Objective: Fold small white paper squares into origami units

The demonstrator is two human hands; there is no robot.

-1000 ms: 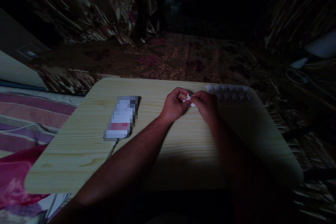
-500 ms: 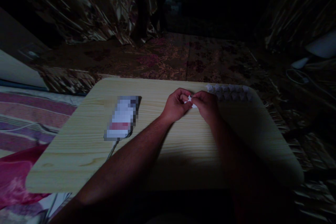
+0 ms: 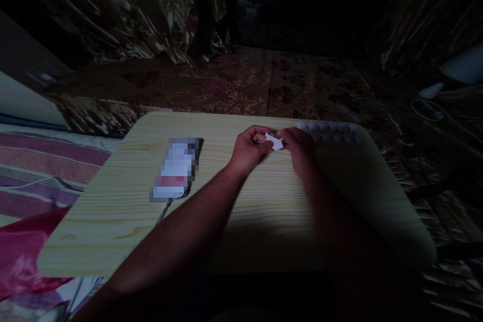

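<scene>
Between my two hands is a small piece of folded white paper (image 3: 275,142), held above the far middle of the wooden table (image 3: 264,206). My left hand (image 3: 252,149) pinches its left side, with the thumb across the front. At the right edge of the paper are the fingertips of my right hand (image 3: 300,147), closed on it. Just beyond my right hand, two rows of small folded paper pieces (image 3: 332,132) stand along the table's far edge; part of them is hidden behind that hand.
A phone (image 3: 176,168) with a blurred screen lies on the table's left side, a white cable (image 3: 163,211) running from its lower end. Left of the table is a bed with a striped cover (image 3: 41,161). A white lamp (image 3: 462,66) stands at the right.
My right hand's fingers have shifted slightly to the right on the paper. More of the white paper shows between the hands. The phone and the rows have stayed put.
</scene>
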